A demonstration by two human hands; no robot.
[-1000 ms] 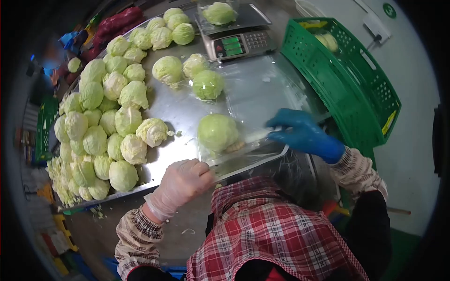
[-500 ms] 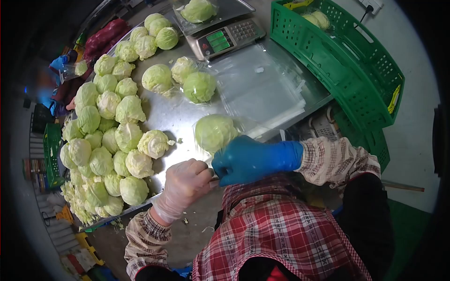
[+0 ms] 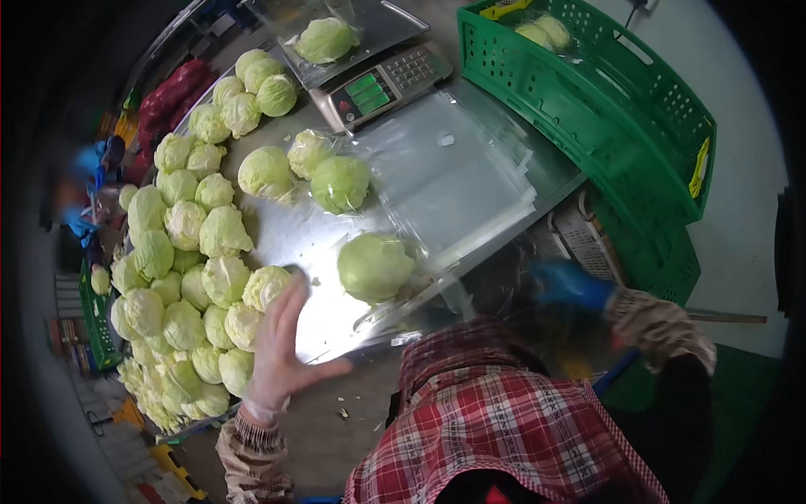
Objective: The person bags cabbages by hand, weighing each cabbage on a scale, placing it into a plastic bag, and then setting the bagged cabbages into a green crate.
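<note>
My left hand [image 3: 285, 357], in a thin clear glove, reaches over the table's front edge with thumb and fingers spread wide. Its fingertips overlap a pale green cabbage [image 3: 264, 284] at the near side of a large heap. In a blue glove, my right hand [image 3: 575, 284] is off the table to the right, beside a light plastic basket [image 3: 586, 244]. Motion blurs its fingers. A cabbage in a clear bag [image 3: 375, 267] rests near the table's front edge. Behind it sit another bagged cabbage [image 3: 340, 184] and a few more heads.
A stack of clear plastic bags [image 3: 457, 176] lies on the metal table [image 3: 290, 227]. At the back is a digital scale [image 3: 369, 91] bearing a bagged cabbage [image 3: 326, 40]. Green crates [image 3: 579, 109] stand at right. At far left, a person's blue-gloved hand [image 3: 80, 220] shows blurred.
Both hands have come apart from in front of the bagged cabbage. My left hand moved left to the heap and opened; my right swung right, off the table. The view shifted slightly.
</note>
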